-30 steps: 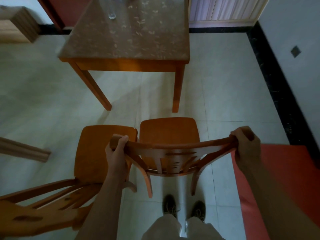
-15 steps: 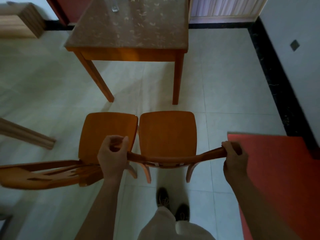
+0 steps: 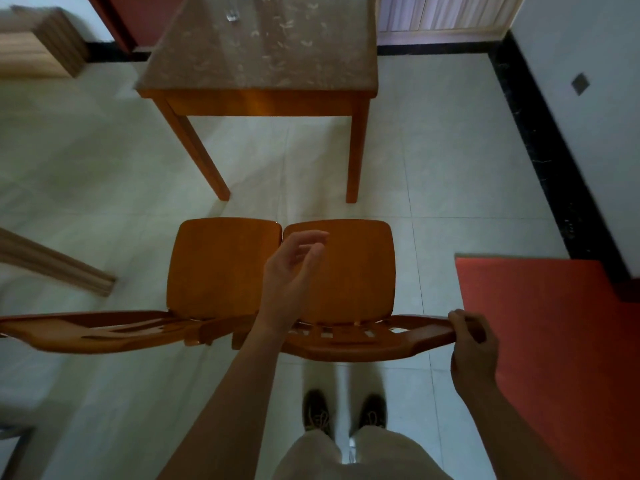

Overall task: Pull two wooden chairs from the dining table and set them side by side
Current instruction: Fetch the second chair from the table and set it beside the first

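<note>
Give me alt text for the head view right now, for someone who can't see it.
Two wooden chairs, the left chair and right chair, stand side by side, seats nearly touching, facing the table. The right hand grips the right chair's backrest end; the left hand hovers open above the seats. A glass stands on the table; a red mat lies at right.

left chair (image 3: 221,268) touching right chair (image 3: 349,268), side by side, dining table (image 3: 263,64) beyond them

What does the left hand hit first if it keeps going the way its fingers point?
Probably nothing close. The left hand hangs open above the right chair seat, fingers aimed forward-right. Farther along that line stands the table's right leg, but height and depth are unclear from one view.
</note>
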`<state>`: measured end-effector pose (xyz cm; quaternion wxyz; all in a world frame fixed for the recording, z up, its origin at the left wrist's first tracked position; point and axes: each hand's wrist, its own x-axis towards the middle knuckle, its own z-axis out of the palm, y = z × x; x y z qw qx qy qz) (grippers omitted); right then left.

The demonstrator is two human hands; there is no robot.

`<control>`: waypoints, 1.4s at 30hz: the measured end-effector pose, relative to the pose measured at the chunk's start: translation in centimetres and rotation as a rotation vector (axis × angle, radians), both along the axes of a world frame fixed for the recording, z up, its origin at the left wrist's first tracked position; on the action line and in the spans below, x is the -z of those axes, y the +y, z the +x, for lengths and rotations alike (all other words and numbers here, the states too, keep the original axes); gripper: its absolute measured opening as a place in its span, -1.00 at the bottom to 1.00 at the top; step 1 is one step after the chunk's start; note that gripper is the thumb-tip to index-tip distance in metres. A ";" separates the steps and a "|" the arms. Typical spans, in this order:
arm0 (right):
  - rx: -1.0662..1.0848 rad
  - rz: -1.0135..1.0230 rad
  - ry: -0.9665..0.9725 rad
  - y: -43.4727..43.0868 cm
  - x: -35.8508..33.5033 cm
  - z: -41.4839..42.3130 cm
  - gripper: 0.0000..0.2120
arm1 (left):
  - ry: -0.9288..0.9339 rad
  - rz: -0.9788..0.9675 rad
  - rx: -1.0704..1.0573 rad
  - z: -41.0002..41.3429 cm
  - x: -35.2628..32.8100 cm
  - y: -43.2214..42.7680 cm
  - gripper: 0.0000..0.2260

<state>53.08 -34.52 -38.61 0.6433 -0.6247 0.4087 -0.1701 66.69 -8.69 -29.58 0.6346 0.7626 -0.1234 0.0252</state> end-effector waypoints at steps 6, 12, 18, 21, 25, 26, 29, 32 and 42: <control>-0.053 -0.071 0.092 1.0 -0.1 -1.6 -0.87 | 0.093 0.174 0.121 -1.7 1.2 0.9 -0.61; -1.026 -0.888 0.211 2.3 -3.9 -0.4 -0.15 | 0.345 1.048 0.934 -4.3 5.7 3.3 -0.33; -1.194 -1.169 0.227 6.6 -2.5 0.7 -0.67 | 0.147 1.088 0.875 -4.1 6.7 3.3 -0.71; -1.120 -1.228 0.120 6.6 -2.5 1.0 -0.73 | 0.174 1.090 0.879 -3.5 6.9 3.7 -0.73; -1.194 -1.265 0.195 7.2 -2.6 2.6 -0.78 | 0.188 1.085 0.858 -1.7 6.6 4.1 -0.74; -1.211 -1.259 0.202 7.4 -2.6 2.8 -0.75 | 0.191 1.084 0.857 -1.5 6.6 4.2 -0.75; -1.218 -1.237 0.223 7.5 -2.2 3.0 -0.73 | 0.194 1.077 0.855 -1.4 6.9 4.4 -0.76; -1.227 -1.212 0.224 7.4 -2.4 2.9 -0.74 | 0.206 1.076 0.862 -1.4 7.1 4.3 -0.77; -1.140 -1.190 0.170 8.4 -2.2 2.2 -0.81 | 0.213 1.051 0.857 -2.1 7.2 5.1 -0.81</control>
